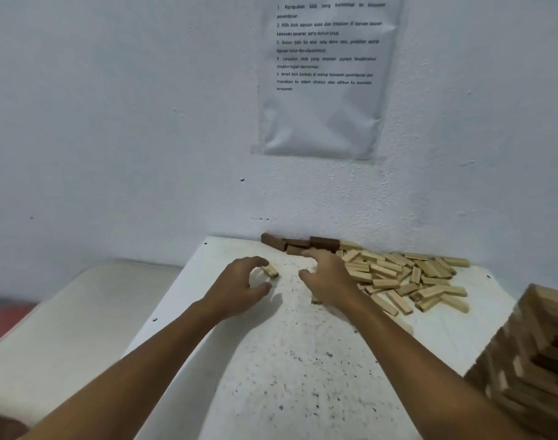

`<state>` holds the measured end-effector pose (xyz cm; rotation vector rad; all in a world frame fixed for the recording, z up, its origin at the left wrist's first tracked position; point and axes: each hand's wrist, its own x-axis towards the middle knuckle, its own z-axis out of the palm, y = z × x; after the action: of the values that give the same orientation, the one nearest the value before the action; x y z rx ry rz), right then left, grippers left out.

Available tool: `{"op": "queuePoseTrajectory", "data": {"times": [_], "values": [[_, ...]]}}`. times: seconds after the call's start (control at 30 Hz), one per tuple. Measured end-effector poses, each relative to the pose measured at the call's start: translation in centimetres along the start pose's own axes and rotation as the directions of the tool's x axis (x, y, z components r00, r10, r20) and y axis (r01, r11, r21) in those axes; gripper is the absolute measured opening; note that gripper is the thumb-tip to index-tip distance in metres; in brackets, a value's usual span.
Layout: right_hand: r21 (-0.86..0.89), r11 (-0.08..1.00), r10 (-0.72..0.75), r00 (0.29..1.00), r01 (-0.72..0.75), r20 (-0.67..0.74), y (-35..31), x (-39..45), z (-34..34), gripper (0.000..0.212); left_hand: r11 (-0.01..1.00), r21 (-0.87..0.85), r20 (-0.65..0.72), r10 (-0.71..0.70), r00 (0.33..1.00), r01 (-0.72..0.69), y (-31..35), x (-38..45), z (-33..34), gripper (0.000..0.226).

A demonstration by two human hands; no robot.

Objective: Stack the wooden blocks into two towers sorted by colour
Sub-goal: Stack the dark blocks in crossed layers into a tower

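Nearest us, at the right edge of the head view, we see a blurred stacked tower [531,360] of pale and dark blocks on the speckled white table [287,376]. Beyond the tower, against the wall, we see a loose pile of pale blocks [407,277], and left of that pile a few dark brown blocks [303,243]. Our right hand [326,277] rests at the pile's left edge, fingers curled; we cannot tell whether it holds a block. Left of the pile, our left hand [239,289] curves half-open round a single pale block [270,270], without clearly gripping it.
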<state>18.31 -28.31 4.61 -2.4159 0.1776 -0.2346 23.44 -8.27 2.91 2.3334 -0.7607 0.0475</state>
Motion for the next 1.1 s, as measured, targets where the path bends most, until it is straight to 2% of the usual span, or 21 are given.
{"op": "queuePoseTrajectory", "data": {"times": [0.07, 0.23, 0.37, 0.43, 0.6, 0.7, 0.83, 0.9, 0.93, 1.0, 1.07, 1.1], "values": [[-0.077, 0.997, -0.033, 0.999, 0.031, -0.018, 0.6, 2.1, 0.9, 0.051, 0.999, 0.027, -0.011, 0.027, 1.0, -0.026, -0.3, 2.2, 0.6, 0.059], [-0.358, 0.922, -0.173, 0.984, 0.148, -0.039, 1.2, 6.6, 2.3, 0.053, 0.982, -0.035, 0.057, 0.188, 0.981, -0.186, -1.5, 7.8, 1.6, 0.05], [-0.518, 0.835, -0.214, 0.977, 0.183, 0.0, 1.8, 8.5, 3.4, 0.049, 0.974, 0.096, 0.166, 0.189, 0.968, -0.207, -2.8, 10.1, 2.3, 0.069], [-0.574, 0.798, -0.225, 0.974, 0.184, -0.001, 2.2, 8.9, 3.8, 0.044, 0.963, 0.168, 0.174, 0.181, 0.968, -0.21, -3.8, 10.5, 2.4, 0.079], [-0.524, 0.831, -0.244, 0.969, 0.187, -0.041, 2.1, 9.0, 3.8, 0.031, 0.909, 0.343, 0.145, 0.195, 0.97, -0.234, -5.0, 10.3, 1.7, 0.074], [-0.48, 0.853, -0.265, 0.962, 0.205, -0.06, 1.7, 8.2, 3.8, 0.026, 0.921, 0.33, 0.107, 0.181, 0.978, -0.206, -6.1, 9.7, 1.3, 0.062], [-0.457, 0.869, -0.262, 0.96, 0.191, -0.096, 1.2, 6.8, 4.8, 0.021, 0.894, 0.404, 0.031, 0.195, 0.98, -0.191, -6.7, 7.8, 1.0, 0.047], [-0.422, 0.892, -0.225, 0.968, 0.159, -0.111, 0.8, 5.9, 5.0, 0.023, 0.919, 0.324, -0.005, 0.239, 0.971, -0.224, -6.3, 7.1, 0.6, 0.042], [-0.417, 0.898, -0.209, 0.971, 0.143, -0.117, 0.6, 5.5, 5.0, 0.023, 0.931, 0.272, 0.005, 0.252, 0.968, -0.243, -6.1, 7.1, 0.4, 0.046], [-0.416, 0.901, -0.191, 0.974, 0.124, -0.122, 0.4, 4.7, 4.9, 0.021, 0.95, 0.213, 0.136, 0.202, 0.97, -0.228, -5.8, 7.7, 0.1, 0.056], [-0.43, 0.894, -0.195, 0.974, 0.128, -0.116, 0.2, 3.8, 4.9, 0.018, 0.954, 0.245, 0.264, 0.106, 0.959, -0.173, -5.3, 8.0, 0.0, 0.059], [-0.434, 0.89, -0.203, 0.973, 0.137, -0.108, 0.1, 3.3, 4.9, 0.016, 0.952, 0.265, 0.282, 0.075, 0.957, -0.153, -5.0, 7.9, 0.0, 0.058]]}}
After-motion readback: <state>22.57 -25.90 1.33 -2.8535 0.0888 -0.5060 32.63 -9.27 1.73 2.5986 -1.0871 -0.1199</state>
